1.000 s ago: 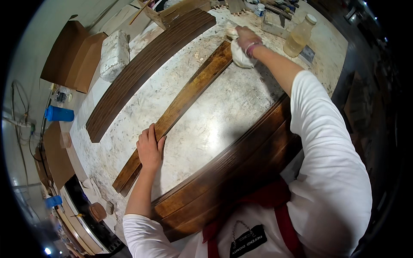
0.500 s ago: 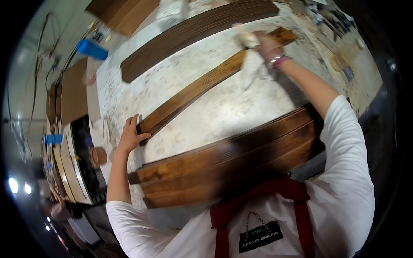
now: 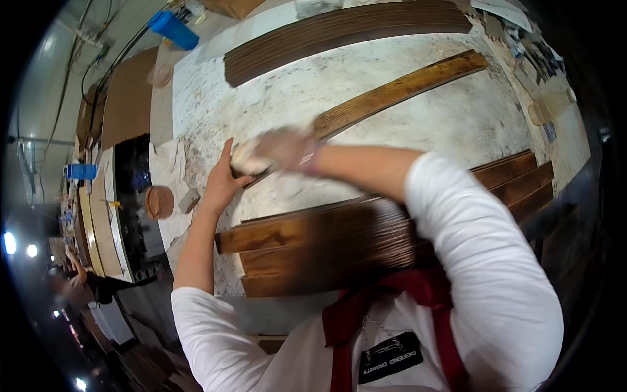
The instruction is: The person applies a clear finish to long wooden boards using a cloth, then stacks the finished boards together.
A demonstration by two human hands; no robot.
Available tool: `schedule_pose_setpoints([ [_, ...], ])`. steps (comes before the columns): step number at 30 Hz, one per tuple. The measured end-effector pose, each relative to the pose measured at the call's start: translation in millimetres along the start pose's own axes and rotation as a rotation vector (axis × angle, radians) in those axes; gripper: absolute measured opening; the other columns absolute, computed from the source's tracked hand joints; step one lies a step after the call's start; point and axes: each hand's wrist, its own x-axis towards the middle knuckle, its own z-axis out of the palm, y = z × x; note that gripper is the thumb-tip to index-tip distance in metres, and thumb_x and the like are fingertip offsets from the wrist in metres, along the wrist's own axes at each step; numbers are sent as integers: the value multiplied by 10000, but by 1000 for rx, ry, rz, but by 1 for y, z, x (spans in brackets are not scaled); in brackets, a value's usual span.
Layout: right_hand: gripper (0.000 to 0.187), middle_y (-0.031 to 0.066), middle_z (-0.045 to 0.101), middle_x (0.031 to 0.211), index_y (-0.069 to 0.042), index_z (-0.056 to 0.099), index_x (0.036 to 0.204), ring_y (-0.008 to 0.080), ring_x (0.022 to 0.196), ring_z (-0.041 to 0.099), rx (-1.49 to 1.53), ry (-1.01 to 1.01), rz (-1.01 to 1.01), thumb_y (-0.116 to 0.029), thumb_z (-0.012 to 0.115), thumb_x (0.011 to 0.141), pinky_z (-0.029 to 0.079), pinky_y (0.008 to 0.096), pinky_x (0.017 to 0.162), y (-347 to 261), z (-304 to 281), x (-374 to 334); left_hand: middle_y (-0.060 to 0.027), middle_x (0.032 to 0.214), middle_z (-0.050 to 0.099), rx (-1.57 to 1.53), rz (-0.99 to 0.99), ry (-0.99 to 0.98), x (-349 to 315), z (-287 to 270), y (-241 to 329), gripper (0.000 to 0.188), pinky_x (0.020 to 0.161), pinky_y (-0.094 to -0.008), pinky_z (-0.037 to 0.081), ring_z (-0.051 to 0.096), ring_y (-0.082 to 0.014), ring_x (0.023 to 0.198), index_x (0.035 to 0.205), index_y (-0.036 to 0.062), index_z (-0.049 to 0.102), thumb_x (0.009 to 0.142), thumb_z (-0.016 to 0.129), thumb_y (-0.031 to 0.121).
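A narrow brown wooden board [image 3: 401, 89] lies slantwise across the pale, stained worktable [image 3: 274, 101]. At its near left end, my left hand [image 3: 221, 179] rests against the wood with thumb and fingers spread. My right hand [image 3: 290, 150], blurred by motion, is closed round a whitish cloth [image 3: 248, 160] pressed on that same end, close to my left fingers. The cloth and my right forearm hide part of the board. Several stained boards [image 3: 294, 251] lie side by side along the table's near edge, in front of my body.
Grooved dark boards [image 3: 353, 34] lie along the far side. Tools [image 3: 532, 55] and a yellowish plastic container [image 3: 552, 108] sit at the right. On the left are a brown tub [image 3: 159, 202], a small block [image 3: 189, 200] and a blue bottle [image 3: 173, 30]. Another person [image 3: 81, 287] is further off left.
My right hand has swept the cloth along the board from the far right end to the near left end. My left hand remains at the near end. The whole view has shifted slightly.
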Motion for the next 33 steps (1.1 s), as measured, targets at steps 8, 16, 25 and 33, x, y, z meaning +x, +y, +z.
schedule_pose_setpoints([
  [8, 405, 118, 656, 1061, -55, 539, 1262, 215, 919, 631, -298, 456, 613, 0, 579, 863, 496, 316, 861, 137, -213, -171, -138, 982, 653, -238, 113, -94, -13, -44, 14, 370, 834, -347, 477, 625, -258, 927, 1137, 29, 601, 891, 607, 305],
  [16, 445, 150, 546, 1227, -22, 552, 1153, 305, 1020, 572, -192, 127, -185, -196, 672, 761, 470, 413, 894, -90, -103, 11, -60, 881, 635, -1107, -361, -21, -38, -38, 76, 300, 579, -252, 489, 614, -128, 708, 1102, 45, 558, 982, 471, 305],
  [25, 542, 152, 621, 1178, -114, 553, 1239, 307, 1074, 600, -104, -140, 710, -284, 738, 759, 459, 382, 954, 115, -255, -146, -98, 681, 592, -911, -348, -231, -55, -60, 25, 450, 490, -307, 413, 561, -200, 551, 973, -5, 567, 1001, 377, 402],
  [33, 560, 146, 607, 1005, -86, 567, 1153, 323, 916, 626, -278, -197, 263, -262, 747, 653, 520, 410, 794, 101, -230, -127, -47, 701, 638, -203, -299, -514, -50, -129, 37, 628, 555, -255, 444, 593, -150, 592, 1029, -18, 632, 830, 608, 577],
])
